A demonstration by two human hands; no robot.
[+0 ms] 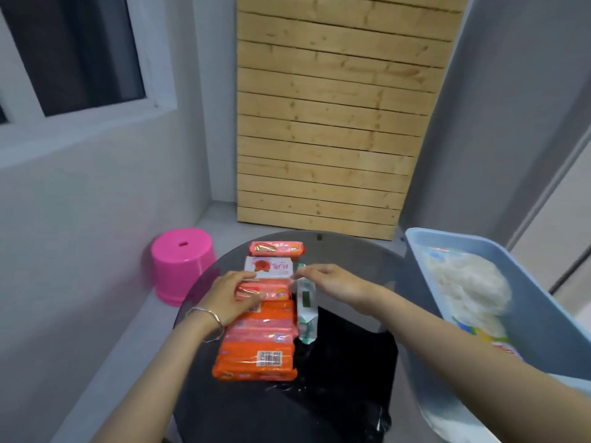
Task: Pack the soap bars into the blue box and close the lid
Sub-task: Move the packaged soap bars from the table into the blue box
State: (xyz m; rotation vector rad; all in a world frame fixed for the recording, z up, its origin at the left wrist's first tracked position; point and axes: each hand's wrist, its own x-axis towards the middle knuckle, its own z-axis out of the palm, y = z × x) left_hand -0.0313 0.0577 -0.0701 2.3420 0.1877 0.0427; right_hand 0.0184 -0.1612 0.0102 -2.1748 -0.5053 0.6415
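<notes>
We note L hand [228,294] open, fingers flat on pink bar [271,290] in soap row [256,343] on counter [351,251]. R hand [332,281] pinches beside green-white bar [306,302]; what it holds, we cannot tell. Blue box [540,318] at right.

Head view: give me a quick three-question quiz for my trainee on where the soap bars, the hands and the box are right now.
1. True or false: the row of orange, pink and white wrapped soap bars already lies inside the pale blue plastic box.
2. Multiple choice: what does the left hand rest on? A) the soap row; B) the round pink plastic stool; C) the blue box.
3. Short answer: which hand is at the far end of the green-and-white wrapped soap bar?

Key
1. False: the row lies on the round dark glass table.
2. A.
3. The right hand.
</notes>
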